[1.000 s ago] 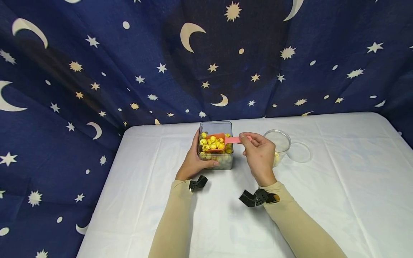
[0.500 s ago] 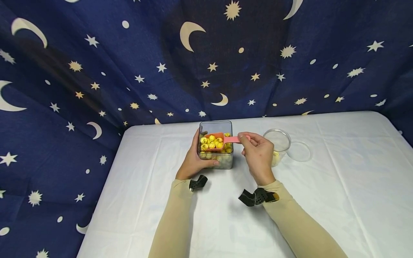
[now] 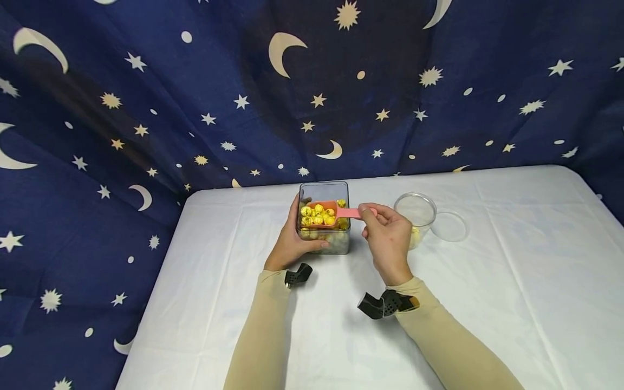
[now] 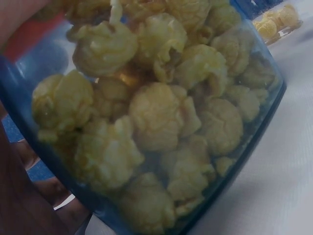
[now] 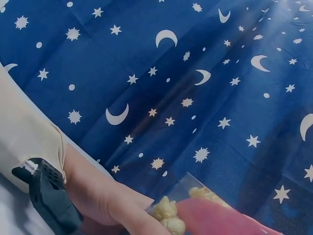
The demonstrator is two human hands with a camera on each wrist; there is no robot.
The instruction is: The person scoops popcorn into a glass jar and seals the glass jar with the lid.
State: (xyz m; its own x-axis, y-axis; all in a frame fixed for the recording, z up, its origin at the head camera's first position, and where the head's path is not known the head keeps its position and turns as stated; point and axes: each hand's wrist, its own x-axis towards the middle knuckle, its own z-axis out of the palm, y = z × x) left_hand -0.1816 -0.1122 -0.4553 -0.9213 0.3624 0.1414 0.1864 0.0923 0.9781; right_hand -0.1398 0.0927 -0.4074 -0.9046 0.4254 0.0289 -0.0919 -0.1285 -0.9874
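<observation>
The right hand (image 3: pixel 390 238) pinches a probably light, stiff pink scoop (image 3: pixel 338 213) by its three-o'clock handle (image 3: pixel 351 213), while the left hand (image 3: pixel 288 245) grips the square popcorn tub (image 3: pixel 339 244).

Soft shadows mark the bright tablecloth (image 3: pixel 487 292); the left wrist view's popcorn (image 4: pixel 159 117) looks hazy.

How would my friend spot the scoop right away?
On the white table, find the square see-through box that the left hand holds. The scoop is at its open top, pinched by the right hand. Unlike the box and the round tub, it's pink and orange.
</observation>
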